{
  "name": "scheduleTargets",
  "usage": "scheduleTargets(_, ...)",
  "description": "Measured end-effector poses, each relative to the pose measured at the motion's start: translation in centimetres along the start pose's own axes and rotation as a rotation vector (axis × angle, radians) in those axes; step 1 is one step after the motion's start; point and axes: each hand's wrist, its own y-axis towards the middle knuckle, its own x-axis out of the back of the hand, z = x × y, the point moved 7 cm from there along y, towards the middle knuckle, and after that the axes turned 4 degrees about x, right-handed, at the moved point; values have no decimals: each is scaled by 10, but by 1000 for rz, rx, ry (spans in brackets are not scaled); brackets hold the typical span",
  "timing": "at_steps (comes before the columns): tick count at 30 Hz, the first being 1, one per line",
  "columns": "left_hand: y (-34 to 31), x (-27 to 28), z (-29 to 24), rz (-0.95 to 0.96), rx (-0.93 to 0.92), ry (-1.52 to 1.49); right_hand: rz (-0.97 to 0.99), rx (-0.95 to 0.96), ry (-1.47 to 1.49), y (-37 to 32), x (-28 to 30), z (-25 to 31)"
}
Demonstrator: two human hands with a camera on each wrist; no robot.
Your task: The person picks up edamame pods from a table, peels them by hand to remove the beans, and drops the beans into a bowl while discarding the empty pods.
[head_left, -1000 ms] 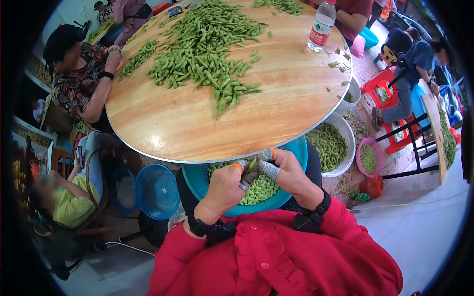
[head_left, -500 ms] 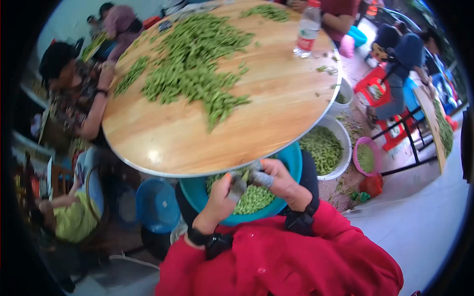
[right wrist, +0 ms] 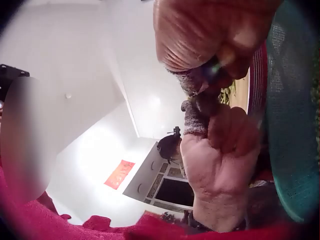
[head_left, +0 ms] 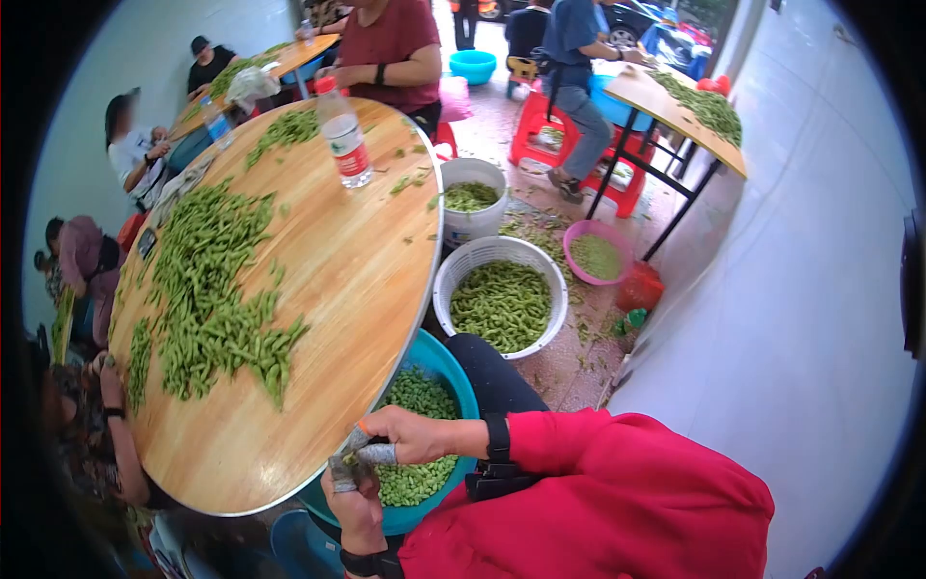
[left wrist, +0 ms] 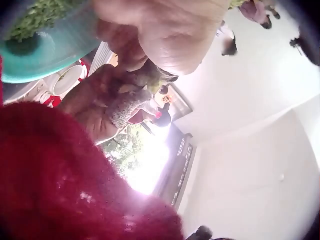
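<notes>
Over a teal basin (head_left: 470,386) of shelled green beans (head_left: 415,482), my two hands meet at the edge of the round table. Grey wraps cover some of the fingertips, with an orange band on the right thumb side. My left hand (head_left: 357,513) pinches a green soybean pod (head_left: 349,459) from below. Against it, my right hand (head_left: 413,436) pinches the same pod from the other side. In the left wrist view a bit of the green pod (left wrist: 152,80) shows between the fingers; most of it is hidden by them.
On the wooden table (head_left: 338,289) lies a heap of pods (head_left: 207,280), with a water bottle (head_left: 345,145) near its far edge. A white basket of pods (head_left: 502,304), a white bucket (head_left: 473,220) and a pink basin (head_left: 598,253) stand on the floor. Other people sit around.
The head view has swung to the right, so the table and hands now appear further left. Both hands stay together over the basin, with the pod between their fingers.
</notes>
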Motion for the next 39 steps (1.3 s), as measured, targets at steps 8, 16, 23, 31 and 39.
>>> scheduleTargets(8,4,11,-8,13,-240,250,32,-138,-115,0,-3,-5)
scheduleTargets(16,2,18,-5,117,-40,53,202,-93,85,3,-17,-9)
scheduleTargets(23,-1,18,-6,107,67,175,160,-93,-270,4,-17,-5)
scheduleTargets(31,-4,11,-2,156,146,100,42,-111,-295,1,-9,-12)
scheduleTargets(39,-7,14,3,127,61,191,37,-464,163,-10,-11,-39)
